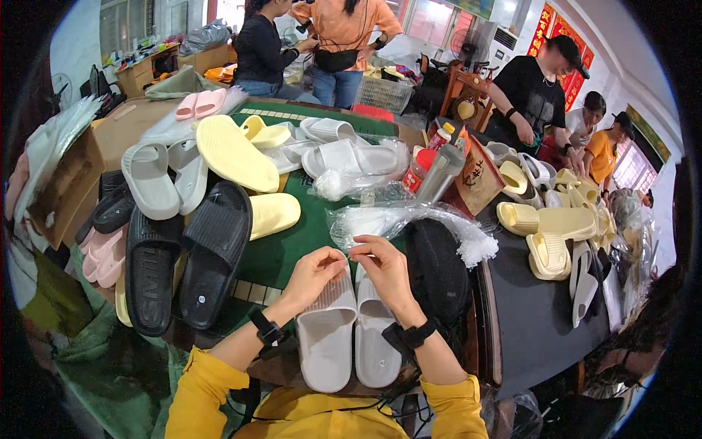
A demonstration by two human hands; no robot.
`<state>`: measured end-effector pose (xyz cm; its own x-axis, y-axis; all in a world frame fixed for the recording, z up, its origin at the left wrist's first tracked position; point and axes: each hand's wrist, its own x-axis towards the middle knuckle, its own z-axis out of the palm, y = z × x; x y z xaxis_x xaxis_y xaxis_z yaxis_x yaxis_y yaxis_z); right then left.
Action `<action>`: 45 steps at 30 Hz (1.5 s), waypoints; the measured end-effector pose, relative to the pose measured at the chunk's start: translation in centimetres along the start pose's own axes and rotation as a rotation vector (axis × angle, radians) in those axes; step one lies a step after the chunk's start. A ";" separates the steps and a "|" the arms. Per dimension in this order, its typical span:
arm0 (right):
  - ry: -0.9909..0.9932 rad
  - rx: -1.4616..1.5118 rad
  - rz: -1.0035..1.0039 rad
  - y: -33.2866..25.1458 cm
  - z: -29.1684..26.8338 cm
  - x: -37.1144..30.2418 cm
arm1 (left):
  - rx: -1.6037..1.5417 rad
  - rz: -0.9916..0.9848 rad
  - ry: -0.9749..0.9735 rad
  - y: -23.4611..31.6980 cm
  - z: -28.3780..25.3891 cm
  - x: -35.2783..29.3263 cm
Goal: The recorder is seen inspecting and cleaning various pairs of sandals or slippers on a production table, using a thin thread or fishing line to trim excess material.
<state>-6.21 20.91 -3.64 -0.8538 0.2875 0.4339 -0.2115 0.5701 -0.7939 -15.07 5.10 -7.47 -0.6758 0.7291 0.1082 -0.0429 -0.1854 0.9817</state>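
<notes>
A pair of light grey slide slippers [326, 350] lies right in front of me, toes pointing away, at the near edge of the green table [278, 252]. Above their toe ends my left hand [316, 276] and my right hand [383, 272] meet, thumbs and forefingers pinched together. Whatever is between the fingertips is too thin and small to make out. Just beyond my hands lies a clear plastic bag [369, 222] with a bundle of thin white strands, its frayed white end [477, 249] to the right. A black bag [437, 267] sits beside my right hand.
Black slides [216, 256], yellow slides [238, 154] and grey slides [151, 179] are piled at the left. A grey flask [441, 173] and a red-lidded jar [420, 170] stand beyond. Cream slides [567, 223] cover the dark table [537, 322] at right, where a co-worker in black [530, 95] stands.
</notes>
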 end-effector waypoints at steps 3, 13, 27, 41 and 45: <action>0.024 0.147 0.084 0.2 0.6 -0.1 | 0.027 0.020 0.005 0.0 0.1 -0.2; 0.001 0.245 0.263 0.9 0.9 -0.6 | 0.067 0.055 0.013 0.0 0.0 -0.7; -0.187 0.474 0.334 1.8 0.6 -0.6 | 0.194 0.080 0.050 0.1 0.3 -0.8; -0.254 0.575 0.343 2.2 0.3 -0.4 | 0.235 0.068 0.011 0.2 0.1 -0.9; -0.274 0.649 0.316 2.4 0.5 -0.4 | 0.168 0.091 0.024 -0.1 0.1 -0.9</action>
<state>-6.63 21.77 -5.97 -0.9895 0.1121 0.0910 -0.1021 -0.0973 -0.9900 -14.38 4.56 -7.66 -0.6889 0.6977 0.1964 0.1419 -0.1359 0.9805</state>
